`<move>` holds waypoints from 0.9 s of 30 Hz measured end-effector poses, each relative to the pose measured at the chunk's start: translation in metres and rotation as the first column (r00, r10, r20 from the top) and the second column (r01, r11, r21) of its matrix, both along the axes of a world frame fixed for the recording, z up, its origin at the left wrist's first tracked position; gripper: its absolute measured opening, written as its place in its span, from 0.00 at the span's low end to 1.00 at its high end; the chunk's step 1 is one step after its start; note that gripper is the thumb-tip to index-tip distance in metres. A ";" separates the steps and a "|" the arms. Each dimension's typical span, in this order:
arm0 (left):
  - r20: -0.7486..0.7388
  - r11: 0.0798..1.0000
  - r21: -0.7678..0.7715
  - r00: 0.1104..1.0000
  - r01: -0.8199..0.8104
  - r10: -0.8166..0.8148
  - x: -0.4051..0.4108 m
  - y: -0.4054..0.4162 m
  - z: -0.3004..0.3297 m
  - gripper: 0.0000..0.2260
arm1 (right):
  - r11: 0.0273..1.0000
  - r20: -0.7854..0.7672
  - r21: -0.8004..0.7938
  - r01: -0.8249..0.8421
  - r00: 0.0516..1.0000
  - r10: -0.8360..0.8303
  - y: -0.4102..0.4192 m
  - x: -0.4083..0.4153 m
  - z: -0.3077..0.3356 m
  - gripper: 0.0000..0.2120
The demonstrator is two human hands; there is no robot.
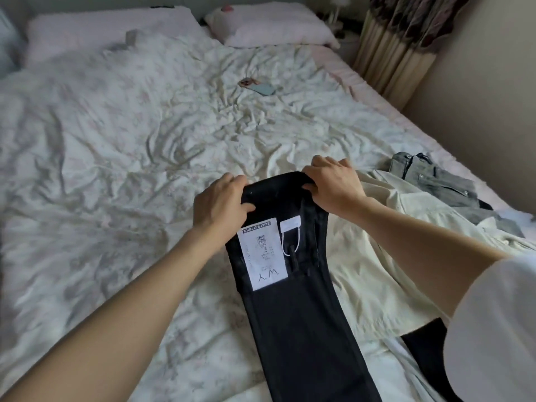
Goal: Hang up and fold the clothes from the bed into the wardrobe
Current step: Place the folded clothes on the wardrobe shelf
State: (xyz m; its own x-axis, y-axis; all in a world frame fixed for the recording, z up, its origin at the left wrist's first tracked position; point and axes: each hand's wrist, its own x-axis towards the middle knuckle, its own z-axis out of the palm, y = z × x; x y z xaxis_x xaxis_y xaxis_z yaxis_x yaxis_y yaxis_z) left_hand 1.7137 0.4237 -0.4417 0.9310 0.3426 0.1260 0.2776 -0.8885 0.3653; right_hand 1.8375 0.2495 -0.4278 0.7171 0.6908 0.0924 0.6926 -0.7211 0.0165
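head-worn view, angled down, bed (145,134) close

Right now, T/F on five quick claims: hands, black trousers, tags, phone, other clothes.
1. Both hands, left and right, hold the black trousers. True.
2. The trousers carry no tags. False: a white paper tag lies on them.
3. A phone lies on the duvet. True.
4. The cream shirt lies left of the trousers. False: right of them.
5. A grey denim garment lies beyond the shirt. True.
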 end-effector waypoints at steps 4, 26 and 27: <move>-0.034 0.996 0.025 0.996 0.082 -0.082 -0.050 -0.038 -0.023 0.14 | 0.996 -0.028 -0.047 -0.077 0.997 0.076 -0.042 -0.040 -0.024 0.13; -0.254 0.861 -0.304 0.836 0.408 -0.486 -0.210 -0.175 -0.137 0.11 | 0.938 -0.471 -0.321 -0.131 0.881 -0.038 -0.213 -0.222 -0.146 0.21; -0.162 0.891 -0.246 0.890 0.381 -0.426 -0.198 -0.170 -0.136 0.11 | 0.956 -0.431 -0.269 -0.115 0.902 -0.013 -0.204 -0.214 -0.143 0.19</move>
State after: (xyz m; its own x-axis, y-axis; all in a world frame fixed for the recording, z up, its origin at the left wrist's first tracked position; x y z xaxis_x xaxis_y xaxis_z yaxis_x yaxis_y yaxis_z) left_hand 1.5158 0.2538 -0.5781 0.9908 -0.0712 -0.1150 -0.0007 -0.8526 0.5225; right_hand 1.6237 0.0460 -0.5712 0.6062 0.6784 -0.4151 0.7147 -0.6936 -0.0900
